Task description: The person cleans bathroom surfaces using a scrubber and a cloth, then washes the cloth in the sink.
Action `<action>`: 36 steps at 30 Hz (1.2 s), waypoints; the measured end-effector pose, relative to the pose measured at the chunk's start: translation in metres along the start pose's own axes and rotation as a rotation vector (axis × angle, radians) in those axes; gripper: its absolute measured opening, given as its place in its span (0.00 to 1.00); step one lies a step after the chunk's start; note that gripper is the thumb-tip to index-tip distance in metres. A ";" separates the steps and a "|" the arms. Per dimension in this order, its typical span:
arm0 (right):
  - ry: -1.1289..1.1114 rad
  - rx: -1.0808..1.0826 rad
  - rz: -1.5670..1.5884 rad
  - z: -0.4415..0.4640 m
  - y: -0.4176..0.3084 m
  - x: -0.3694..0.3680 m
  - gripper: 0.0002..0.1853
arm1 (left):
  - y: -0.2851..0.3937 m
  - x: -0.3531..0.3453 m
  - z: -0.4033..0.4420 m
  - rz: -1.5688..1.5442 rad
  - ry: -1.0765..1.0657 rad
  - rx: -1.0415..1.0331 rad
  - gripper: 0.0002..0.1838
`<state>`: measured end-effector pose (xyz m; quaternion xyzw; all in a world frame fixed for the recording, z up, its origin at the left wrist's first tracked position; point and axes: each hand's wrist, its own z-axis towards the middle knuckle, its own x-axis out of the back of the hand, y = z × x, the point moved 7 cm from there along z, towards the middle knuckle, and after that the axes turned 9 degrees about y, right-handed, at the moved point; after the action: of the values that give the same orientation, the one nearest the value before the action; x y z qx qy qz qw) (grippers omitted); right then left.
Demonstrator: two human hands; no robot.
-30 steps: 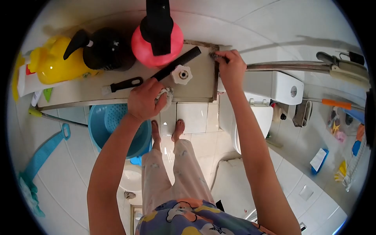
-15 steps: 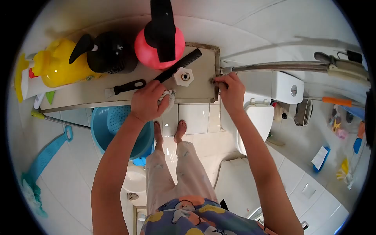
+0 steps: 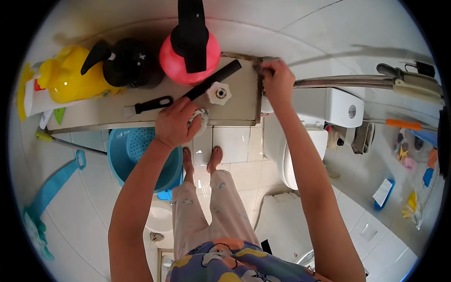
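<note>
My left hand (image 3: pixel 174 123) is closed on a crumpled white cloth (image 3: pixel 199 121) at the front edge of the shelf (image 3: pixel 235 110). Thumb and fingers of my right hand (image 3: pixel 279 81) are pinched around a small dark grey wad (image 3: pixel 258 67), pressed to the shelf's back right corner; its kind is hard to make out. Between the hands lies a white scalloped knob (image 3: pixel 219 93) with a metal centre. Just behind it is a black comb (image 3: pixel 221 79). A black-handled scraper or brush (image 3: pixel 149 105) lies left of my left hand.
A pink bottle (image 3: pixel 188 61), a black pump bottle (image 3: pixel 127 63) and a yellow bottle (image 3: pixel 70 77) stand along the shelf's back. A metal rail (image 3: pixel 343 82) runs right from it. Below are a blue basin (image 3: pixel 120 162) and a white toilet (image 3: pixel 307 136).
My right hand has moved back along the shelf's right edge to the rear corner, with the grey wad in its fingers. My left hand stays nearly in place with the cloth.
</note>
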<state>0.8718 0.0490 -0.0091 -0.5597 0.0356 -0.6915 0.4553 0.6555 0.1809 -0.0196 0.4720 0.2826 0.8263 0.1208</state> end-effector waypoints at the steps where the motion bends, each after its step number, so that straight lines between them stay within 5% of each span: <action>1: -0.019 -0.088 0.025 0.005 0.003 -0.003 0.09 | 0.000 0.001 -0.001 -0.008 -0.007 0.014 0.07; 5: -0.149 -0.162 -0.032 -0.044 0.006 0.013 0.08 | -0.001 0.000 -0.001 0.007 0.005 0.007 0.07; 20: 0.039 -0.260 0.041 0.003 0.019 -0.004 0.07 | -0.004 -0.004 -0.004 -0.032 -0.048 0.049 0.08; 30: 0.060 -0.380 0.184 -0.049 0.029 0.012 0.09 | -0.001 -0.001 -0.002 -0.009 -0.009 0.008 0.08; 33: 0.065 -0.547 0.156 -0.058 0.044 0.008 0.10 | -0.001 -0.002 -0.002 0.030 -0.005 0.001 0.07; 36: 0.093 -0.467 0.009 -0.020 0.040 0.000 0.10 | -0.001 -0.002 0.000 0.055 -0.012 0.009 0.08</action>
<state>0.8798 0.0168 -0.0392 -0.6172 0.2182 -0.6875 0.3145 0.6562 0.1807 -0.0220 0.4849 0.2724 0.8253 0.0976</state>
